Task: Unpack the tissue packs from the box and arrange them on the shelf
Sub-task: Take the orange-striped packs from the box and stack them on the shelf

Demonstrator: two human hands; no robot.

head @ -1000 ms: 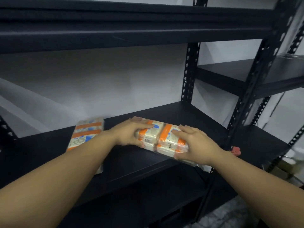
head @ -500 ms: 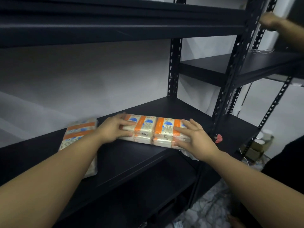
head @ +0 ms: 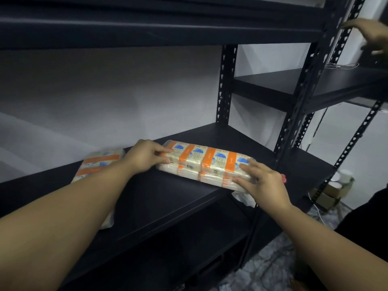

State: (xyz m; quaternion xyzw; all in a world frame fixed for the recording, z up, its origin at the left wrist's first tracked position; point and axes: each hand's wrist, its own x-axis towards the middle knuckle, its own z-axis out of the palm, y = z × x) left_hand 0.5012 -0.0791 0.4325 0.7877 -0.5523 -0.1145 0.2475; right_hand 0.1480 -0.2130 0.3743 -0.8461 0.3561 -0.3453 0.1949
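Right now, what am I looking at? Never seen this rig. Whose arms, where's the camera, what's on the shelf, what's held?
There is no machine here: a person wears one wide-angle camera on the head, looking forward and down, so both forearms are theirs. The left hand and right hand each grip an end of a wrapped tissue bundle lying on the black shelf, near its front right corner. A second tissue pack lies further left on the shelf, partly hidden by the left arm. Another person's hand shows at the upper right.
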